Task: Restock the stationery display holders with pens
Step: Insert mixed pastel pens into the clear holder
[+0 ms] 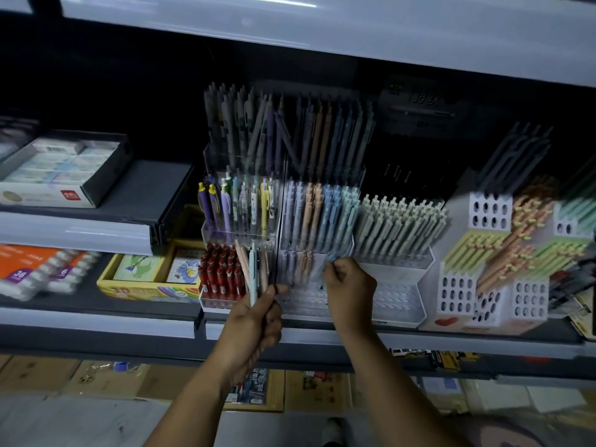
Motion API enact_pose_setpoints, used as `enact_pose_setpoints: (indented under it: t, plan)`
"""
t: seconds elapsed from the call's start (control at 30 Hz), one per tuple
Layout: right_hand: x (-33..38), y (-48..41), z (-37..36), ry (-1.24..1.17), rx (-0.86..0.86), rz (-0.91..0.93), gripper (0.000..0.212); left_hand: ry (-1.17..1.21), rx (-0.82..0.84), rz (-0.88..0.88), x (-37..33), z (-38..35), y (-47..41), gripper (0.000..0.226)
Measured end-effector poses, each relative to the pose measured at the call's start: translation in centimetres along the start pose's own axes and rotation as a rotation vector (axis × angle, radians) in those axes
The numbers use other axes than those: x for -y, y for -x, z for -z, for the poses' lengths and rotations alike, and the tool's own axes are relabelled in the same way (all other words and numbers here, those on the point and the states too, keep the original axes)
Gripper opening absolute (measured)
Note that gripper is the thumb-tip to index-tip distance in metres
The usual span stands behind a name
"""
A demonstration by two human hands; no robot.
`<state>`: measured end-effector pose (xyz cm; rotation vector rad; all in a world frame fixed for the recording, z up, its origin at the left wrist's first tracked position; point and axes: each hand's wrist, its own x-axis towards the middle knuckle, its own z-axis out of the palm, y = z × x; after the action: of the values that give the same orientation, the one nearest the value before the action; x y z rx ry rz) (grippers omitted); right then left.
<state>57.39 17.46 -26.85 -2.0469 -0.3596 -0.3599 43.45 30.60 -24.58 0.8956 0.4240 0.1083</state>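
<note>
Left hand (254, 321) grips a pen bundle (253, 272).
Right hand (350, 291) pinches one blurred pen (323, 265) (bluish, partly hidden) at the clear holder (300, 301).

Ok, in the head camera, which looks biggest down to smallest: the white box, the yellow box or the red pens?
1. white box
2. yellow box
3. red pens
The two boxes look fairly close in size. The red pens are clearly the smallest.

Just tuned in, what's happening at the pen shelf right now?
A person is restocking the clear tiered holder. The left hand grips a bunch of pastel pens upright. The right hand pinches a blue pen over the holder's front row, where many holes are empty.
</note>
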Motion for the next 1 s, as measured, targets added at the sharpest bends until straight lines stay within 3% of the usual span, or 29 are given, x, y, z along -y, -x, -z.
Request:
enact_pose_setpoints:
  t: [0.13,0.33,0.7,0.8,1.0]
  plan:
    - [0.2,-0.4,-1.4,0.146,0.072,-0.005,0.044,0.018,-0.002,-0.004,0.0,0.0,0.1,0.044]
    - [0.4,-0.6,-3.2,0.369,0.153,-0.103,0.026,-0.040,0.019,-0.006,-0.1,0.1,0.3,0.042]
    - [1.1,-0.8,-2.7,0.425,0.216,-0.089,0.021,-0.061,0.047,0.005,-0.2,-0.3,0.3,0.043]
    - [1.1,-0.8,-2.4,0.413,0.282,-0.159,0.015,-0.061,0.045,0.003,-0.2,-0.4,0.2,0.044]
    - [1.6,-0.1,-1.2,0.191,0.380,-0.215,0.015,-0.076,0.042,-0.005,-0.1,-0.5,0.2,0.045]
